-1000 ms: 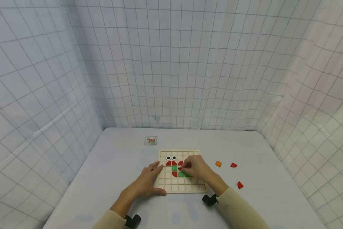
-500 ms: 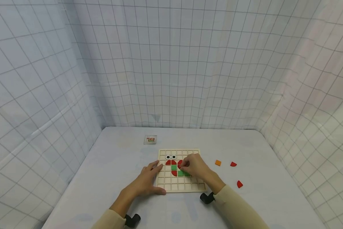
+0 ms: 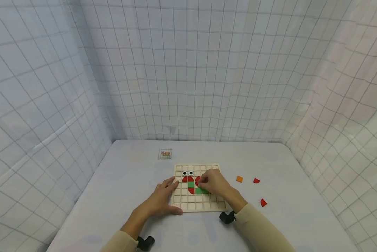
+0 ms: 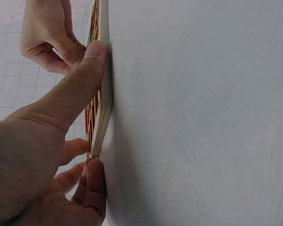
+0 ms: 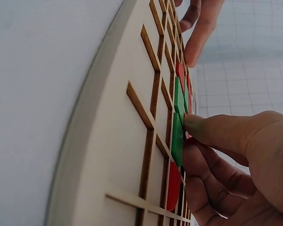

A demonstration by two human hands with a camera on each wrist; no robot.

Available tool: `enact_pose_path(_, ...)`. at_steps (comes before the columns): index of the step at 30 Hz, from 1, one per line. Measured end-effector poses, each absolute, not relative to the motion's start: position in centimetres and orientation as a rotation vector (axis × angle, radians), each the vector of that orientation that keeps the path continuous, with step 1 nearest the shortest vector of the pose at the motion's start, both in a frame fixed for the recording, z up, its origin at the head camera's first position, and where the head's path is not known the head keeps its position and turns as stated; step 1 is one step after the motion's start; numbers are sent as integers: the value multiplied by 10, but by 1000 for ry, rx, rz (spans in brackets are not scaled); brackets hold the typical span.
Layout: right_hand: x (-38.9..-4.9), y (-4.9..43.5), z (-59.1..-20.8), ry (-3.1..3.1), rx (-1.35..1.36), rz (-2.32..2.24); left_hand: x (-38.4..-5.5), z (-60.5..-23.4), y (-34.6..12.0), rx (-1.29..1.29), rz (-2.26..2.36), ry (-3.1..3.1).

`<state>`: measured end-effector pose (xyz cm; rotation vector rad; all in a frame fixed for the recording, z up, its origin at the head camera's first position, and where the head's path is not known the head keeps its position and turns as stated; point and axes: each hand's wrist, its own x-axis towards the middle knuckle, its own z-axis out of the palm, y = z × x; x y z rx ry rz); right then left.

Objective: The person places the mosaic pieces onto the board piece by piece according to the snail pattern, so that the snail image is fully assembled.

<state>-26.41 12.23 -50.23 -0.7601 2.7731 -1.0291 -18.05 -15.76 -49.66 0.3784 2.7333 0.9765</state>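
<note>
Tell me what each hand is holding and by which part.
The left hand steadies the wooden board by its left edge and near corner. The right hand has its fingers on a red piece, barely visible.

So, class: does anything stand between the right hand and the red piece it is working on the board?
Nothing visible does. The right hand already has its fingertips on the red piece in the board; the left hand only rests on the board's left edge.
</note>
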Motion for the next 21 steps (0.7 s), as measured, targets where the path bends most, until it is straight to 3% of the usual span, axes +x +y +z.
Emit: enact_pose_path(21, -265, 155, -501, 2856, -716, -1080, -180, -499, -156, 360, 965, 2746)
